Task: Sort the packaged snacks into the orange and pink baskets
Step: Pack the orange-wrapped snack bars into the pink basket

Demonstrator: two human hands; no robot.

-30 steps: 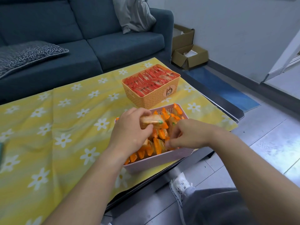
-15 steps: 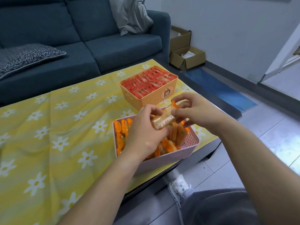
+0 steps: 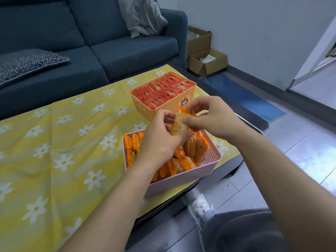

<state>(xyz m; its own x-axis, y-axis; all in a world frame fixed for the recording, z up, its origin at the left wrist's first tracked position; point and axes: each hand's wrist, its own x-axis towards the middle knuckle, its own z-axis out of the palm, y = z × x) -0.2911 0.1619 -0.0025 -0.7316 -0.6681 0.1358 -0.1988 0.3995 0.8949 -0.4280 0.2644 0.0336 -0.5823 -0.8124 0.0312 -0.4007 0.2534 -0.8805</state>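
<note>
A pink basket (image 3: 183, 177) near the table's front edge holds several orange-wrapped snack packets (image 3: 198, 148). Behind it stands an orange basket (image 3: 163, 106) packed with red-wrapped snacks (image 3: 161, 91). Both hands hold one orange-ended snack packet (image 3: 179, 122) upright above the pink basket. My left hand (image 3: 160, 140) grips its lower part. My right hand (image 3: 212, 119) pinches its upper end between thumb and fingers.
The table wears a yellow cloth with white flowers (image 3: 54, 151). A blue sofa (image 3: 91, 42) with a grey cushion stands behind. Cardboard boxes (image 3: 205, 57) and a blue mat (image 3: 241, 95) lie on the floor at right. My shoe (image 3: 200, 210) is below the table edge.
My right hand came up out of the pink basket and took the top of the packet held by my left hand. The packet has turned from lying flat to upright.
</note>
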